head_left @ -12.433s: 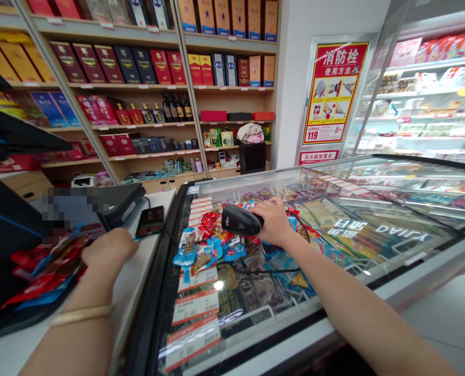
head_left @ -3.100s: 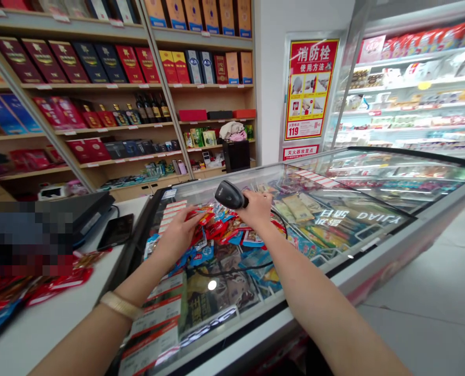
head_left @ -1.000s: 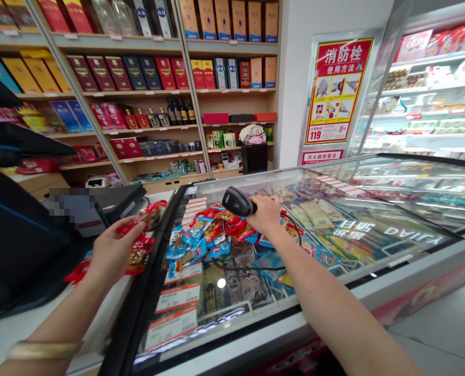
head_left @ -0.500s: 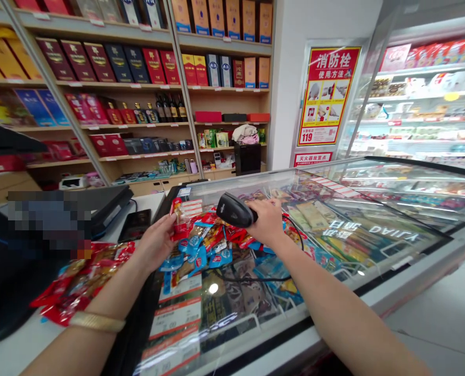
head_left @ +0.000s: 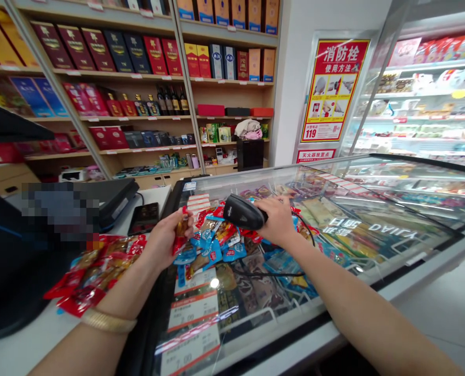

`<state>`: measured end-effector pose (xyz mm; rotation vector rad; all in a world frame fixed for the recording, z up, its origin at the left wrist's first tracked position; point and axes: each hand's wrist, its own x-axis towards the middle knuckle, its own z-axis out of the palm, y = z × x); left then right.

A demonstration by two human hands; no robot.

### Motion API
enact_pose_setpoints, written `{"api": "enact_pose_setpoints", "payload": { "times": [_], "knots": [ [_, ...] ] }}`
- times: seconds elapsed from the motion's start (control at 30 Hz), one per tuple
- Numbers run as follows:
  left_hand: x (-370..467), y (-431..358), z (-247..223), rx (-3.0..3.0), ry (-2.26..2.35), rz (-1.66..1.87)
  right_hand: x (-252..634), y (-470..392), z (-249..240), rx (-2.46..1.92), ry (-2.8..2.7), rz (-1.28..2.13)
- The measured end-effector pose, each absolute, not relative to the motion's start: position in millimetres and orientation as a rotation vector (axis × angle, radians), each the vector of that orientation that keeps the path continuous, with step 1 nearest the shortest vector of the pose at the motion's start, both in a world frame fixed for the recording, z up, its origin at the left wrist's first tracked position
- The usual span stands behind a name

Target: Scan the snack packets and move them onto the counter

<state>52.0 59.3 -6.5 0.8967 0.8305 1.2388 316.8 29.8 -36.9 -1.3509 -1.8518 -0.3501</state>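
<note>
My left hand [head_left: 165, 239] pinches a small red snack packet [head_left: 182, 230] with brown contents, held upright over the left edge of the glass-topped freezer [head_left: 252, 313]. A black handheld barcode scanner [head_left: 242, 211] is gripped in my right hand [head_left: 278, 219], its head pointing left toward the packet. Below both hands, a loose pile of red and blue snack packets [head_left: 217, 243] lies on the glass. Another heap of red packets [head_left: 99, 266] rests on the white counter beside my left forearm. The scanner's black cable [head_left: 271, 273] loops over the glass.
A phone [head_left: 143, 218] lies on the counter by a black device [head_left: 117, 201]. At the far left stands a dark monitor-like unit [head_left: 9, 261]. Shelves of boxed goods [head_left: 123, 52] line the back wall. A red and yellow sign [head_left: 334, 89] hangs beside a refrigerated display [head_left: 428, 104].
My left hand has turned the red packet more upright and closer in. The scanner stays in my right hand. The whole view has shifted slightly.
</note>
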Motion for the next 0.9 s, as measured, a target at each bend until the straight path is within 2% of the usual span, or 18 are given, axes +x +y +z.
{"api": "enact_pose_setpoints", "payload": {
  "times": [0.2, 0.43, 0.9],
  "knots": [
    [46, 51, 0, 0.765, 0.531, 1.103, 311, 24, -34, -1.165, -1.905, -0.330],
    [49, 44, -4, 0.802, 0.512, 0.885, 303, 12, -25, -1.030, -1.987, -0.298],
    [64, 42, -6, 0.902, 0.703, 1.112, 288, 2, -19, -1.139, -2.050, -0.052]
  ]
}}
